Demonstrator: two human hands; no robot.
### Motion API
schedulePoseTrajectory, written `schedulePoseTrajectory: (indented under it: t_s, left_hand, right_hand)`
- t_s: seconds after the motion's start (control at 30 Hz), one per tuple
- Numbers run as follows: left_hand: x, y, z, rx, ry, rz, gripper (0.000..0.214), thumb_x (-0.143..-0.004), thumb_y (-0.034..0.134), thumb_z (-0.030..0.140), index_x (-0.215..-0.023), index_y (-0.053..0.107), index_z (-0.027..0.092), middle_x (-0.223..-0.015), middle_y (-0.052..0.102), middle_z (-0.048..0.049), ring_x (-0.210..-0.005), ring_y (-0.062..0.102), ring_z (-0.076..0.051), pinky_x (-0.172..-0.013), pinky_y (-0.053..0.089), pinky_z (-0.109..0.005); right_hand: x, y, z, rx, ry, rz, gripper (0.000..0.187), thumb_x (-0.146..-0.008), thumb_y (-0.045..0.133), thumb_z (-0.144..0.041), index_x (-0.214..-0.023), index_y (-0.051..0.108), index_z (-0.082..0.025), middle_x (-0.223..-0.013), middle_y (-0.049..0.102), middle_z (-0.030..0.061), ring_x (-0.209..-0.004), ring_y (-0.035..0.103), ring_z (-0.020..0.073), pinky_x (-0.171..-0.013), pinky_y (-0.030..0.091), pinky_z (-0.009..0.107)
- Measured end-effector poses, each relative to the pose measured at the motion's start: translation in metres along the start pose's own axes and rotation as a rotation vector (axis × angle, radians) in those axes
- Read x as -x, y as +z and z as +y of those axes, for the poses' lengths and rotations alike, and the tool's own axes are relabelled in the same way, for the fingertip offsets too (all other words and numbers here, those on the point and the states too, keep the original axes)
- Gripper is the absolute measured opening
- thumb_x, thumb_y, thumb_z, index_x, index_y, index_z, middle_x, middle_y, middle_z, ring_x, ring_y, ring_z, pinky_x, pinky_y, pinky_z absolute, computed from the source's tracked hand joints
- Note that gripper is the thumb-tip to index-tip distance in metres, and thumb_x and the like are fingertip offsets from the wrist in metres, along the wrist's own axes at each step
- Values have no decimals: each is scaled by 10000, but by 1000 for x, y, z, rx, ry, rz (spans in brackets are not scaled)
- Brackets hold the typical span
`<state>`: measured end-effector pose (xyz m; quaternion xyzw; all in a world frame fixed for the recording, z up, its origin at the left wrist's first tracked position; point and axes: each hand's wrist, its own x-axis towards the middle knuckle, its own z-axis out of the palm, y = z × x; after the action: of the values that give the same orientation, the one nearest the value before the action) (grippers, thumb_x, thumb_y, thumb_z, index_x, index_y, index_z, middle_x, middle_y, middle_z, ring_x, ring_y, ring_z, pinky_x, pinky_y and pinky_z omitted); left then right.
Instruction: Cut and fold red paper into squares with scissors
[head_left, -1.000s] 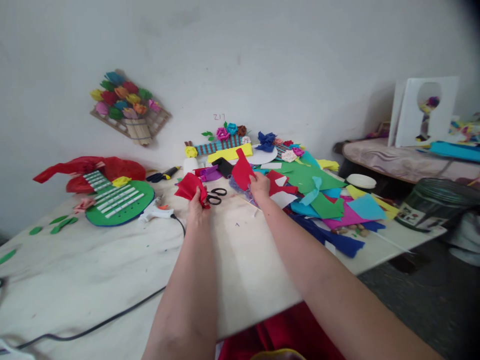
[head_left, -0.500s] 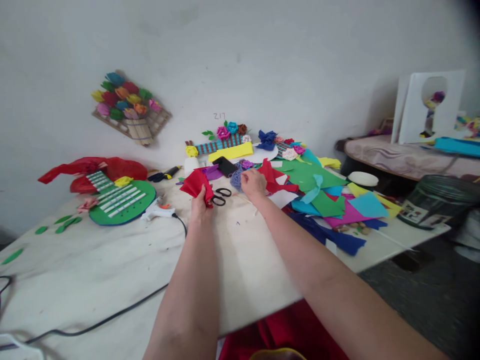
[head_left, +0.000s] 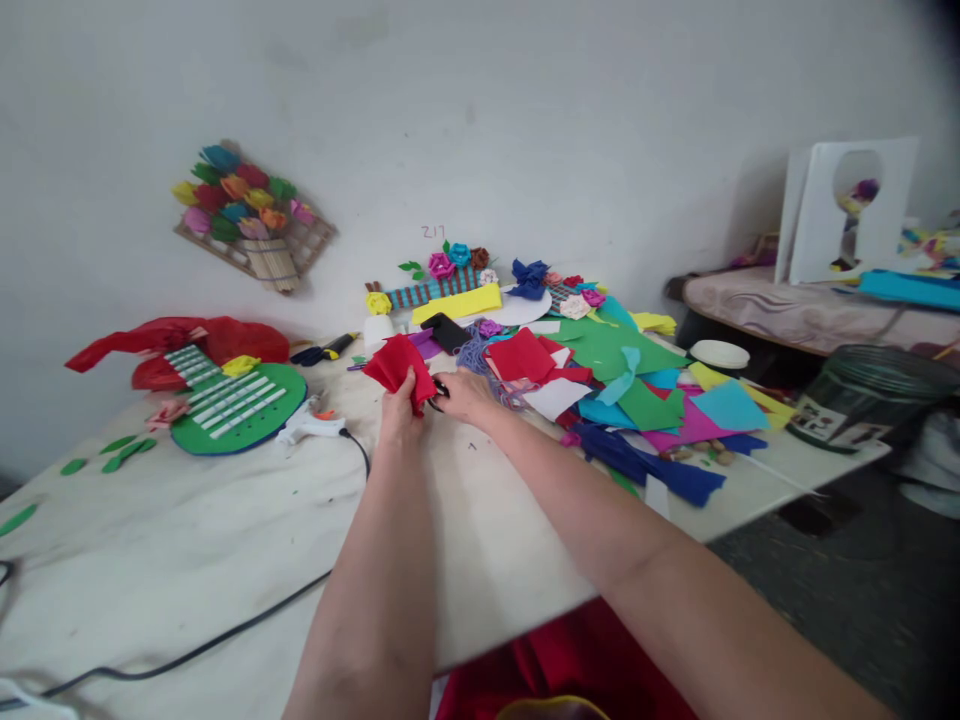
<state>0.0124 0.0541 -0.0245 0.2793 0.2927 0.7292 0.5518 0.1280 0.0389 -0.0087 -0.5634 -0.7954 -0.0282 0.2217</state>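
Observation:
My left hand (head_left: pixel 403 410) is closed on a folded piece of red crepe paper (head_left: pixel 396 362), which fans out above the thumb. Close beside it, my right hand (head_left: pixel 466 396) grips the black handles of a pair of scissors (head_left: pixel 439 393). The scissor blades are hidden behind the paper and the left hand. Just past the right hand lies a tangle of blue-purple yarn (head_left: pixel 472 353), with a black phone-like object (head_left: pixel 445 332) behind it. To the yarn's right is another red paper piece (head_left: pixel 523 354).
A white glue gun (head_left: pixel 309 426) with a black cord lies left, beside a green guitar-shaped craft (head_left: pixel 285 385). Colored paper sheets (head_left: pixel 611 345) and strips heap up on the right, before a glass jar (head_left: pixel 870 400). A yellow-and-black cutter (head_left: pixel 340 347) rests near the wall.
My right hand has moved left and toward me, from the yarn to the scissors, and now grips their handles. The left hand still holds the red paper. The view has shifted slightly.

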Motion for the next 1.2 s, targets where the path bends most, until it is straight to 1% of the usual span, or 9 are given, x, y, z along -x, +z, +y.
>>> schedulePoseTrajectory:
  t_s: [0.2,0.4,0.57,0.63,0.7,0.77,0.83,1.0,1.2]
  left_hand:
    - [-4,-1,-2,52,-1,103,97,-709,649,99,-798,617,120,-689,656,-26,-558,604,-93,-550,507,-181]
    - [-4,-1,-2,58,-19,92,131,-689,668,93,-807,622,128,-722,662,-31,-600,624,-105,-583,519,-193]
    - [-2,-1,-2,33,-32,53,123,-683,674,99,-795,628,119,-721,661,-36,-583,622,-106,-576,518,-197]
    - [0,1,-3,27,-37,28,122,-673,683,97,-780,628,115,-724,664,-41,-585,624,-108,-585,517,-199]
    - [2,2,-5,15,-51,-18,148,-655,700,103,-785,632,112,-742,672,-52,-607,634,-122,-619,525,-218]
    - [4,4,-8,-6,-73,-71,187,-637,718,117,-806,638,106,-763,680,-69,-636,645,-143,-656,535,-249]
    - [3,4,-10,-27,-98,-110,232,-624,733,133,-836,644,97,-790,685,-88,-667,654,-164,-689,541,-281]
    - [-1,-3,-7,-34,-67,-88,300,-613,753,168,-881,653,79,-860,687,-127,-744,664,-210,-731,547,-338]
    - [-11,-13,-5,-124,26,22,266,-620,752,226,-825,664,83,-768,686,-109,-697,660,-201,-687,546,-330]
  right_hand:
    - [-3,3,24,94,259,106,295,-808,474,-314,-1010,640,-177,-987,643,124,-1022,516,250,-758,419,323]
    - [-5,4,44,136,419,-56,316,-783,523,-272,-1030,649,-121,-1073,576,186,-990,545,258,-754,442,333]
    - [-7,-5,36,71,322,137,301,-830,461,-344,-937,674,-161,-1071,582,152,-1020,531,265,-820,413,366]
    - [-9,-7,30,-155,292,153,383,-866,385,-435,-864,676,-185,-943,633,106,-912,578,221,-775,420,325]
    - [-12,-3,25,-481,269,59,486,-854,348,-539,-779,662,-175,-774,643,67,-736,593,167,-663,423,263]
    - [-15,4,23,-767,236,10,495,-805,396,-581,-707,630,-156,-635,597,25,-589,544,127,-556,392,225]
    - [-17,13,23,-900,208,39,417,-737,497,-549,-629,576,-155,-528,500,-27,-506,457,98,-497,345,208]
    - [-20,21,35,-826,254,208,323,-665,563,-426,-499,438,-179,-458,309,-75,-478,311,75,-483,273,203]
    - [-19,18,43,-765,295,243,354,-683,527,-470,-485,435,-192,-441,306,-64,-496,344,97,-501,294,212]
